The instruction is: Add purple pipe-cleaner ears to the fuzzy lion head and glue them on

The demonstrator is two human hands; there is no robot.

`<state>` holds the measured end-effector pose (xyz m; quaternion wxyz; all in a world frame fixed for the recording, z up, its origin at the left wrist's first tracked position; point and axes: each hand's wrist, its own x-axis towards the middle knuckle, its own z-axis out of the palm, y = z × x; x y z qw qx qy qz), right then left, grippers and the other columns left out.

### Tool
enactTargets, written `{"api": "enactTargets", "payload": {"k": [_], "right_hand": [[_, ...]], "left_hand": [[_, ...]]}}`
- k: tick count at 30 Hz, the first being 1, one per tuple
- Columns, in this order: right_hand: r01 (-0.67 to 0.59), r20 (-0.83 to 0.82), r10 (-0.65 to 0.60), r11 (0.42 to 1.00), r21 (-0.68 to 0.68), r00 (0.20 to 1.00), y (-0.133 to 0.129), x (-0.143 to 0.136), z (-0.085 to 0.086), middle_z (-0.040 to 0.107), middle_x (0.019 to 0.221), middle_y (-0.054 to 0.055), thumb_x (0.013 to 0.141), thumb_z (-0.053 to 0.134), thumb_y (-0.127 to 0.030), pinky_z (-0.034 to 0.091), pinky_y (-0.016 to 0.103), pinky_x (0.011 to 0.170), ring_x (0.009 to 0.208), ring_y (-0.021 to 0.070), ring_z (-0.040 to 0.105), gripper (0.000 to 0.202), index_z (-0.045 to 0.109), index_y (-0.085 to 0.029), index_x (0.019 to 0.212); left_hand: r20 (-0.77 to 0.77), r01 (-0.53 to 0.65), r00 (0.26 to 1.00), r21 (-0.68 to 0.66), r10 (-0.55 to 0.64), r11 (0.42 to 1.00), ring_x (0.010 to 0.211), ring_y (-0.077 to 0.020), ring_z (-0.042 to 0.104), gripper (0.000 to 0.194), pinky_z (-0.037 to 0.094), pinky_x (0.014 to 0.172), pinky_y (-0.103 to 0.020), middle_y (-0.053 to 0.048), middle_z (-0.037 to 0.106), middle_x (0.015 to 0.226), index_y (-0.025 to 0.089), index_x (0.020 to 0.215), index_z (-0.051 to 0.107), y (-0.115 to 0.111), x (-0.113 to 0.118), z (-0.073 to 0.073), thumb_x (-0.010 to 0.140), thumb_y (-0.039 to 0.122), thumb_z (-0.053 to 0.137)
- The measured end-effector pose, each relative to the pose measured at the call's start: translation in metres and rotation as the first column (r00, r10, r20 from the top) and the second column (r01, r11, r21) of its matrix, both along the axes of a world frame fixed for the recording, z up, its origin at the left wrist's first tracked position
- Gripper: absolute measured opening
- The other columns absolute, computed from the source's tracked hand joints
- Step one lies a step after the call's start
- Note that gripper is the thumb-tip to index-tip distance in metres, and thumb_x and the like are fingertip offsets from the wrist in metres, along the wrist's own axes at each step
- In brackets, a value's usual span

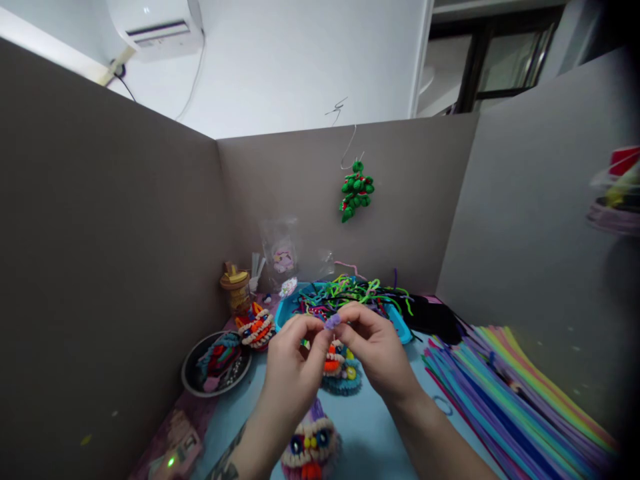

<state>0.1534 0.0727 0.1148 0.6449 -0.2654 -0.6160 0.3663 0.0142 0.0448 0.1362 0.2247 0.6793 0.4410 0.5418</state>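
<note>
Between my two hands, above the blue work surface, is a small purple fuzzy piece (pixel 333 322). My left hand (pixel 300 350) pinches it from the left and my right hand (pixel 371 343) pinches it from the right, fingertips close together. Below them sits a fuzzy owl-like figure (pixel 311 443) with blue eyes, a yellow beak and a purple tuft, partly behind my left wrist. Another colourful fuzzy piece (pixel 345 377) in orange, yellow and teal lies behind my hands, partly hidden by them.
A blue tray (pixel 285 313) of tangled pipe cleaners stands at the back. At left are a round bowl (pixel 187 373), an orange figure (pixel 256 327) and a lidded cup (pixel 235 287). Long coloured pipe cleaners (pixel 510 400) lie at right. Grey partitions (pixel 285 173) surround the table.
</note>
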Motion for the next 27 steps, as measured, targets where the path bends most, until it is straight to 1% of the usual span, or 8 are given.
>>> {"api": "enactTargets", "payload": {"k": [5,9,11,15,19,21,24,27], "right_hand": [[-0.109,-0.11,0.095,0.986,-0.125,0.989,0.0019,-0.002,-0.0045,0.064,0.075,0.002,0.071,0.077,-0.032,0.048,0.025,0.063,0.069,0.0141,0.058,0.015,0.07,-0.02,0.077],[-0.234,-0.238,0.183,0.95,-0.206,0.954,0.0039,-0.0023,-0.0083,0.063,0.071,-0.002,0.065,0.083,-0.029,0.046,0.02,0.06,0.065,0.0103,0.056,0.022,0.068,-0.02,0.08],[-0.301,-0.265,0.238,0.925,-0.232,0.935,0.0043,-0.0018,-0.0086,0.062,0.07,-0.003,0.063,0.084,-0.028,0.045,0.019,0.059,0.063,0.0089,0.055,0.023,0.066,-0.019,0.075],[-0.421,-0.3,0.34,0.866,-0.269,0.891,0.005,-0.0006,-0.0092,0.062,0.068,-0.003,0.059,0.087,-0.029,0.044,0.018,0.054,0.058,0.008,0.054,0.028,0.064,-0.018,0.071],[-0.487,-0.264,0.426,0.839,-0.242,0.865,0.005,0.0014,-0.009,0.064,0.069,-0.002,0.058,0.087,-0.034,0.046,0.02,0.054,0.059,0.0099,0.057,0.031,0.067,-0.019,0.077],[-0.491,-0.208,0.452,0.846,-0.209,0.868,0.0049,0.0033,-0.0075,0.064,0.069,-0.001,0.062,0.085,-0.036,0.046,0.021,0.055,0.061,0.0114,0.058,0.028,0.069,-0.019,0.076],[-0.457,-0.151,0.434,0.871,-0.182,0.888,0.0057,0.0061,-0.0048,0.062,0.069,0.0,0.067,0.081,-0.036,0.047,0.022,0.059,0.063,0.0112,0.056,0.022,0.07,-0.018,0.072],[-0.39,-0.158,0.362,0.896,-0.212,0.919,0.0073,0.0072,-0.0041,0.061,0.067,-0.002,0.068,0.079,-0.036,0.046,0.023,0.059,0.06,0.0102,0.054,0.022,0.068,-0.018,0.074]], "left_hand": [[0.142,0.025,0.99,-0.078,-0.014,0.997,0.057,-0.0121,0.047,0.017,0.033,0.051,-0.021,0.0,0.055,0.062,0.017,0.065,0.062,-0.0003,-0.0003,-0.0007,0.08,0.026,0.062],[0.371,0.25,0.918,-0.256,-0.144,0.934,0.043,-0.0068,0.032,0.022,0.024,0.042,-0.019,0.006,0.043,0.049,0.017,0.064,0.057,0.0001,0.001,-0.002,0.079,0.032,0.062],[0.518,0.425,0.825,-0.307,-0.225,0.851,0.039,-0.0047,0.026,0.026,0.018,0.039,-0.019,0.008,0.038,0.044,0.017,0.061,0.052,0.0005,0.0011,-0.0028,0.077,0.034,0.064],[0.724,0.703,0.619,-0.338,-0.304,0.626,0.035,-0.0011,0.022,0.026,0.009,0.036,-0.017,0.007,0.04,0.045,0.015,0.06,0.051,0.0021,-0.0016,-0.0035,0.069,0.03,0.07],[0.797,0.819,0.517,-0.353,-0.313,0.453,0.035,-0.0001,0.023,0.026,0.009,0.035,-0.016,0.006,0.041,0.048,0.013,0.059,0.051,0.0037,-0.0054,-0.0023,0.065,0.028,0.072],[0.804,0.837,0.505,-0.368,-0.314,0.405,0.037,-0.0005,0.022,0.028,0.008,0.035,-0.015,0.007,0.039,0.049,0.014,0.063,0.051,0.0042,-0.0062,-0.0018,0.065,0.029,0.073],[0.77,0.805,0.549,-0.381,-0.325,0.456,0.04,-0.0011,0.02,0.031,0.008,0.036,-0.015,0.008,0.038,0.052,0.015,0.07,0.05,0.0046,-0.0045,-0.0022,0.068,0.033,0.075],[0.641,0.652,0.7,-0.394,-0.315,0.648,0.04,-0.0024,0.023,0.032,0.013,0.037,-0.015,0.008,0.04,0.054,0.016,0.074,0.051,0.0042,-0.0003,-0.0027,0.073,0.042,0.071]]}}
